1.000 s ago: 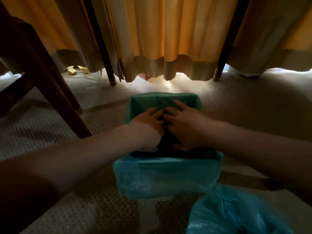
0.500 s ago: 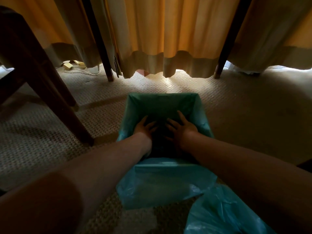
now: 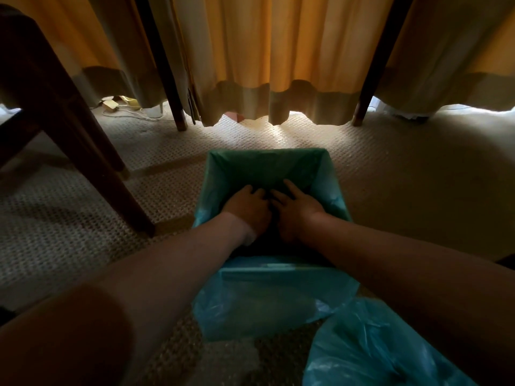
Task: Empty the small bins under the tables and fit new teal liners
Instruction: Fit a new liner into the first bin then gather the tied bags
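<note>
A small square bin [image 3: 274,274] stands on the carpet in front of me, lined with a teal liner [image 3: 267,168] whose edge hangs over the near rim. Both my hands are down inside the bin. My left hand [image 3: 246,210] and my right hand [image 3: 295,211] lie side by side with fingers spread, pressing the liner against the bottom. The bin's floor under them is dark and hard to make out.
A second teal bag [image 3: 370,346] lies on the carpet at the lower right. A dark wooden chair [image 3: 69,129] stands at the left. Two slim table legs [image 3: 172,107] [image 3: 365,107] rise in front of yellow curtains [image 3: 264,57]. Cables and a plug [image 3: 117,105] lie at the far left.
Both hands have gone from near the bin's rim down deep into it, pushing the liner in. The view has tilted so the bin's inside shows more.
</note>
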